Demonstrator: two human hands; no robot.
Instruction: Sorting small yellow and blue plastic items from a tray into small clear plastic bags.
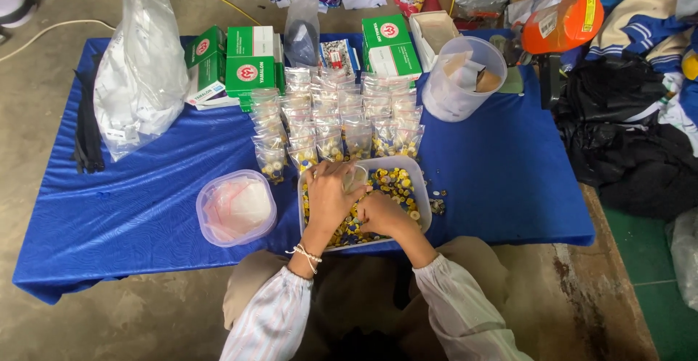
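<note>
A clear rectangular tub (420,179) full of small yellow, blue and white buttons (396,183) sits at the near edge of a low table with a blue cloth. My left hand (329,197) rests over the tub and holds a small clear plastic bag (355,177) at its fingertips. My right hand (382,214) is down in the buttons, fingers curled; what it holds is hidden. Beyond the tub lie rows of small filled clear bags (331,117).
A round tub of empty bags (235,207) stands left of the button tub. Green boxes (251,59), a big white plastic sack (142,70) and a clear bucket (462,77) line the back. Loose buttons (437,202) lie to the right. Clothes are piled at right.
</note>
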